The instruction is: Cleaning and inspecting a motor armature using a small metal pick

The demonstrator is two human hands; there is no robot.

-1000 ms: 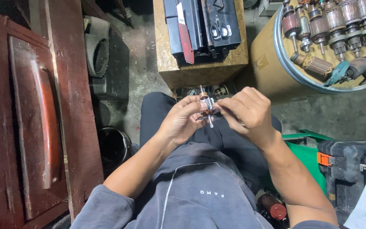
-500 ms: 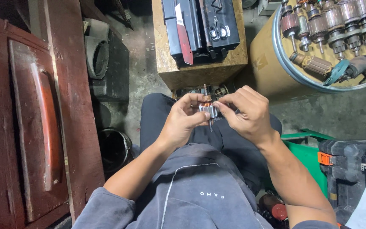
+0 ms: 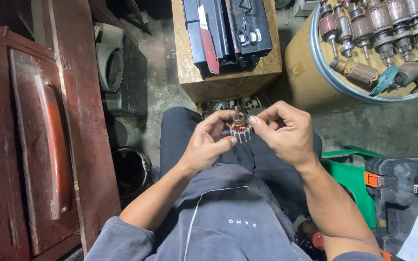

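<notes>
A small motor armature [image 3: 240,129] with copper windings, a thin shaft and a pale finned fan end sits between both hands above my lap. My left hand [image 3: 208,144] grips its left side with thumb and curled fingers. My right hand [image 3: 286,130] pinches its right side, thumb and forefinger on the fan end. The shaft points up and away from me. Both forearms reach in from the bottom of the view, over my grey top.
A chipboard box [image 3: 228,72] with black and red metal parts on top stands just ahead. At upper right a round drum [image 3: 310,72] carries several armatures [image 3: 359,71]. A dark red wooden cabinet [image 3: 39,130] fills the left. A green stool [image 3: 349,174] and black case [image 3: 402,188] stand at right.
Both hands have kept the armature in nearly the same spot. It has been turned between the fingers, so the finned fan end now faces me more.
</notes>
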